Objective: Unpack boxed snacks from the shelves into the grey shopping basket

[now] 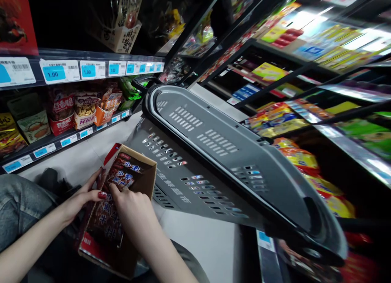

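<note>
A brown cardboard box (143, 181) with a red printed flap rests on my lap, low and left of centre. Dark red snack packets (122, 175) with white lettering fill it. My left hand (84, 197) holds the box's left edge, thumb over the rim. My right hand (132, 207) reaches into the box with its fingers on the packets; whether it grips one is unclear.
A grey plastic shopping basket (220, 152) lies tipped just right of the box. Store shelves (76, 134) with snack bags and blue price tags run along the left, and more stocked shelves (336, 140) rise on the right. Pale floor (201, 242) lies between them.
</note>
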Tool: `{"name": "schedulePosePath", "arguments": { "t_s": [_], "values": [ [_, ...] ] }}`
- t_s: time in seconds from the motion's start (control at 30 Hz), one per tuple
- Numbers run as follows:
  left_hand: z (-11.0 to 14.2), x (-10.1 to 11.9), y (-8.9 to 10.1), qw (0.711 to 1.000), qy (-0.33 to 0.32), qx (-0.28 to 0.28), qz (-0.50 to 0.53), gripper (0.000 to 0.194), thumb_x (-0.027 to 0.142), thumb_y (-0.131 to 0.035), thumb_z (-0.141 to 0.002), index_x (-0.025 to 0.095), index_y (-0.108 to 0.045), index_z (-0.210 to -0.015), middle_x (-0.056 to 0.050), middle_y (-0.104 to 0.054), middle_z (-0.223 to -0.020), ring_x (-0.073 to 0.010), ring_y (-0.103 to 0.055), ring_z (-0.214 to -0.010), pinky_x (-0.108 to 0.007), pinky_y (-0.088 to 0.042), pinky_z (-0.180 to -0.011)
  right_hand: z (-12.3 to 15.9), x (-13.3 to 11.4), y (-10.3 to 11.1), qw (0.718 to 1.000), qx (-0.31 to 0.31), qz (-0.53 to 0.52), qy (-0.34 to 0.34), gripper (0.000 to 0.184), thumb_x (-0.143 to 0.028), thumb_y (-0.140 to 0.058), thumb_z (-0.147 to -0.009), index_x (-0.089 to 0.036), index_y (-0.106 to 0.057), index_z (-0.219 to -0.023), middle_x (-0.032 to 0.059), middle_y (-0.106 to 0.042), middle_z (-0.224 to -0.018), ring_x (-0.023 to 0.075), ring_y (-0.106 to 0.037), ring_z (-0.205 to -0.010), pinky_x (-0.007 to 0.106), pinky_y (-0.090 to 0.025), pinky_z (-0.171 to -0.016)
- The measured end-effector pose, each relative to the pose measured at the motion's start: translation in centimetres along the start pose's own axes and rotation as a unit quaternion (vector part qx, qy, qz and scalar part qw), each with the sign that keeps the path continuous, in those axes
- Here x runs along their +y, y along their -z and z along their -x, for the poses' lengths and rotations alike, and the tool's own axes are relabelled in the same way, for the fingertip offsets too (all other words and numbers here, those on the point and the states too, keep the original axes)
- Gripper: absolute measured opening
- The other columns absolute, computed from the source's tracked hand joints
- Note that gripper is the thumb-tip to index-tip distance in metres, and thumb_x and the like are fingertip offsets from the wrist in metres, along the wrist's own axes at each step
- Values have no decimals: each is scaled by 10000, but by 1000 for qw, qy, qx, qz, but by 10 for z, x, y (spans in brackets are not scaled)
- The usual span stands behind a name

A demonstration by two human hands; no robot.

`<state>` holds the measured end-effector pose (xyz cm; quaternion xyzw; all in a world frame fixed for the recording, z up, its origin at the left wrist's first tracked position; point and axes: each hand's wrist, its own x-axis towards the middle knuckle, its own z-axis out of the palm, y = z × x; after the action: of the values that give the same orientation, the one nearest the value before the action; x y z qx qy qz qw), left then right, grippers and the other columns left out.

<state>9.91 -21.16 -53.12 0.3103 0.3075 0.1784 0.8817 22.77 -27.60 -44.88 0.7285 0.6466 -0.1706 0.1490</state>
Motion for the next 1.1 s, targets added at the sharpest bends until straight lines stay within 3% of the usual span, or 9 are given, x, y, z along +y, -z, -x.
{"name": "schedulePosePath", "arguments": {
  "t_s": [0.1,0.17,0.27,0.37,0.63,0.77,0.9,1.1],
  "values": [
    [-7,1,7,999,-12,28,19,788,291,-653,-679,242,-346,-1403,-43,-575,-1316,-301,-430,-1285,-425,-335,-1063,0,9,-2,996,65,-20,64,243,-82,-427,-846,-172,-583,-1008,131,-676,-849,264,-660,-694,317,-436,-558],
    [-11,2,9,997,-26,64,38,716,298,-642,-700,246,-399,-1372,-34,-602,-1283,-280,-447,-1274,-397,-365,-1047,-2,22,-4,981,135,-102,97,191,-117,-440,-871,-199,-595,-945,76,-674,-814,213,-648,-695,283,-430,-576],
    [-13,4,10,993,-35,94,60,667,298,-650,-701,257,-446,-1335,-26,-624,-1252,-277,-522,-1202,-378,-436,-981,-7,42,-7,920,242,-285,119,111,-173,-511,-867,-215,-613,-880,11,-682,-782,145,-629,-689,239,-439,-612],
    [-14,4,10,994,-25,89,65,662,320,-632,-717,261,-426,-1343,-39,-639,-1221,-289,-589,-1106,-404,-485,-900,-14,53,-9,854,313,-406,94,47,-221,-599,-814,-204,-631,-784,-16,-677,-712,119,-600,-618,213,-427,-552],
    [-16,-10,9,995,2,101,20,748,316,-641,-714,281,-330,-1394,-18,-550,-1342,-248,-501,-1223,-351,-399,-993,-17,56,-9,730,495,-472,1,48,-230,-620,-761,-197,-648,-739,-30,-648,-640,95,-544,-549,197,-400,-495],
    [-15,-13,7,998,17,61,26,723,338,-621,-735,281,-332,-1395,-29,-655,-1200,-261,-607,-1078,-370,-461,-895,-18,64,-8,708,514,-484,-22,80,-255,-617,-743,-182,-631,-715,-23,-622,-619,96,-519,-532,198,-390,-475],
    [-15,-12,7,994,53,85,44,782,360,-645,-710,253,-308,-1409,-39,-715,-1065,-254,-668,-936,-357,-488,-823,-22,71,-9,686,536,-491,-36,105,-282,-608,-741,-178,-617,-722,-21,-600,-613,101,-509,-540,205,-394,-487],
    [-17,-13,7,995,41,88,34,768,367,-645,-720,288,-308,-1406,-22,-674,-1169,-254,-632,-1041,-356,-476,-864,-21,70,-11,687,526,-499,-41,122,-300,-611,-735,-178,-613,-730,-15,-596,-627,107,-498,-539,219,-380,-487]
  ]
}}
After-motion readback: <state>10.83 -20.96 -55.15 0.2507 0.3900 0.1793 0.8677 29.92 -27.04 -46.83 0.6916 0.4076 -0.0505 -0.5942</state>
